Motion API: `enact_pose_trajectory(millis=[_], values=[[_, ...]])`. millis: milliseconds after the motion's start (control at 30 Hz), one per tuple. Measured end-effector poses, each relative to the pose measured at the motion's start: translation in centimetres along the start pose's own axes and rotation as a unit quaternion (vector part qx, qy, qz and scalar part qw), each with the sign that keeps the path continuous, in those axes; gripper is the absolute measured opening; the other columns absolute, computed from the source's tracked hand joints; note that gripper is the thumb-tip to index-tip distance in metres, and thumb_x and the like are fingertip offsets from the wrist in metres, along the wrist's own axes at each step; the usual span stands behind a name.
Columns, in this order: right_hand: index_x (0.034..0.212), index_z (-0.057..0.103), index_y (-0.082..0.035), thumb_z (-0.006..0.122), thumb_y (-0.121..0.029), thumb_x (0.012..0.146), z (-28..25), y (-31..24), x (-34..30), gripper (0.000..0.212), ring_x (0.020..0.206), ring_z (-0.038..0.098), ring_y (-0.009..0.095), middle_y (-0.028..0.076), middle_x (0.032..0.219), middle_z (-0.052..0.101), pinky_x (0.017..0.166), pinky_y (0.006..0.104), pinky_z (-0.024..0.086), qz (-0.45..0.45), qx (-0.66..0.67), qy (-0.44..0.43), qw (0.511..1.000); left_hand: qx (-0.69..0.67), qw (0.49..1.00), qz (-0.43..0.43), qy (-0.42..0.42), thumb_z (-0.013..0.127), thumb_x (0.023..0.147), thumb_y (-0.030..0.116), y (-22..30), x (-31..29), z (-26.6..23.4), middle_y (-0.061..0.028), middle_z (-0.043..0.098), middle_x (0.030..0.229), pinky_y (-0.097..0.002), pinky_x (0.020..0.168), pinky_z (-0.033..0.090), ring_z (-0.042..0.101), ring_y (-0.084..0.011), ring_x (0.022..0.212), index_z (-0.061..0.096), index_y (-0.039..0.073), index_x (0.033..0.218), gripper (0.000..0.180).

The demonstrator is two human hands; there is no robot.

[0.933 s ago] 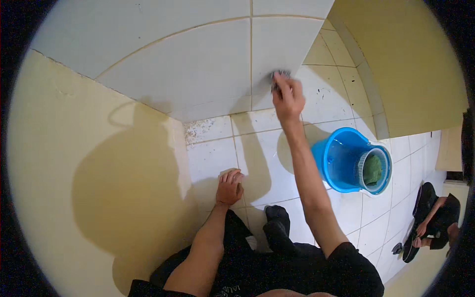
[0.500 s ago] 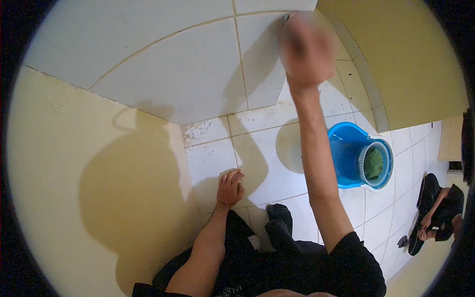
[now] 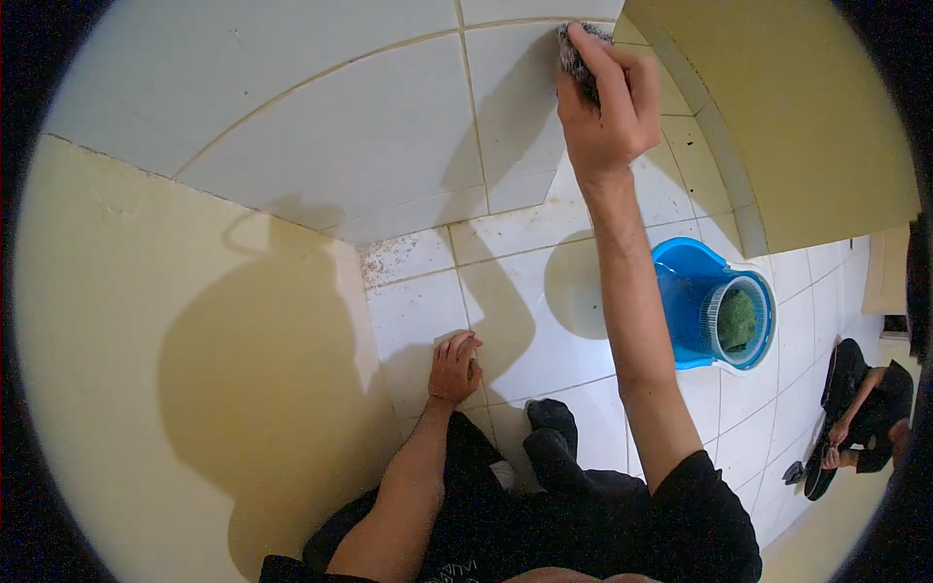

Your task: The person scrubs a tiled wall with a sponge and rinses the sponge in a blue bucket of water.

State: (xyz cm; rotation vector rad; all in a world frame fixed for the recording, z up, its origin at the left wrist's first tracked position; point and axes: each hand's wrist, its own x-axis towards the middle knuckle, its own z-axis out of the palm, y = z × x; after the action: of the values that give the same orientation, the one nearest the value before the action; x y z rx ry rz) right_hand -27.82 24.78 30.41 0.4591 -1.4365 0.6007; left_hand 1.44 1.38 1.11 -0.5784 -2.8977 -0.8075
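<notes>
My right hand reaches to the upper right edge of the white tiled wall panel, its fingers closed around a grey steel wool scourer. The scourer lies against the tile near the panel's corner, partly covered by my fingers. Low on the left, my left hand rests on the white floor tiles with its fingers stretched out, close to my knee. What lies under its palm is hidden.
Right of my forearm stands a blue bucket with a white basket holding a green cloth-like pad. A yellow wall closes the left side. Another person sits on the floor at far right. Dirt specks line the floor's corner.
My right hand was blurred at the same wall corner and now shows sharply, the scourer visible in it. The right forearm has shifted slightly to the right. My left hand stays in place.
</notes>
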Motion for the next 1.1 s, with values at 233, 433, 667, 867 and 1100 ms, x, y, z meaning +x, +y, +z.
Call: enact_pose_trajectory(millis=[233,433,667,867,1100], values=[[0.111,0.070,-0.002,0.070,0.006,0.074,-5.0,-1.1,-14.3,0.038,0.069,0.063,0.022,0.009,0.084,0.066,0.055,0.0335,0.052,-0.009,0.030,-0.310,0.950,-0.027,0.999,0.007,0.016,0.058,0.080,0.013,0.2,0.3,1.1,-0.0127,0.053,0.130,-0.0476,0.098,0.039,0.051,-0.0341,0.114,0.056,0.007,0.118,0.039],[0.107,0.073,0.000,0.073,0.004,0.065,0.6,-0.8,3.1,0.042,0.069,0.062,0.023,0.012,0.085,0.066,0.059,0.0330,0.052,-0.076,0.018,-0.042,0.996,-0.004,1.000,0.012,0.013,0.059,0.079,0.013,-0.4,-1.2,1.1,-0.0121,0.056,0.128,-0.0480,0.099,0.040,0.053,-0.0329,0.115,0.057,0.010,0.117,0.037],[0.089,0.073,-0.007,0.077,-0.004,0.067,2.5,-2.5,21.0,0.023,0.072,0.064,0.025,0.009,0.083,0.067,0.063,0.0338,0.052,-0.098,-0.126,0.037,0.986,-0.041,0.999,-0.003,0.006,0.060,0.075,0.011,-0.2,-0.4,0.4,-0.0110,0.056,0.127,-0.0464,0.100,0.040,0.053,-0.0302,0.118,0.058,0.011,0.115,0.041],[0.108,0.074,-0.002,0.073,0.010,0.061,-0.6,-0.3,-0.5,0.048,0.077,0.066,0.024,0.013,0.088,0.070,0.068,0.0337,0.055,-0.049,-0.016,-0.113,0.992,-0.031,0.999,-0.003,0.009,0.060,0.075,0.012,0.0,-0.3,-0.1,-0.0101,0.056,0.128,-0.0470,0.099,0.041,0.053,-0.0308,0.117,0.059,0.010,0.114,0.039],[0.106,0.073,-0.001,0.075,0.006,0.063,0.2,-1.2,5.1,0.044,0.069,0.062,0.025,0.012,0.084,0.065,0.060,0.0330,0.052,-0.059,0.000,-0.059,0.997,-0.025,0.999,0.002,0.021,0.059,0.076,0.012,-0.7,-1.6,0.1,-0.0110,0.055,0.127,-0.0473,0.098,0.042,0.053,-0.0313,0.116,0.060,0.010,0.112,0.037]])
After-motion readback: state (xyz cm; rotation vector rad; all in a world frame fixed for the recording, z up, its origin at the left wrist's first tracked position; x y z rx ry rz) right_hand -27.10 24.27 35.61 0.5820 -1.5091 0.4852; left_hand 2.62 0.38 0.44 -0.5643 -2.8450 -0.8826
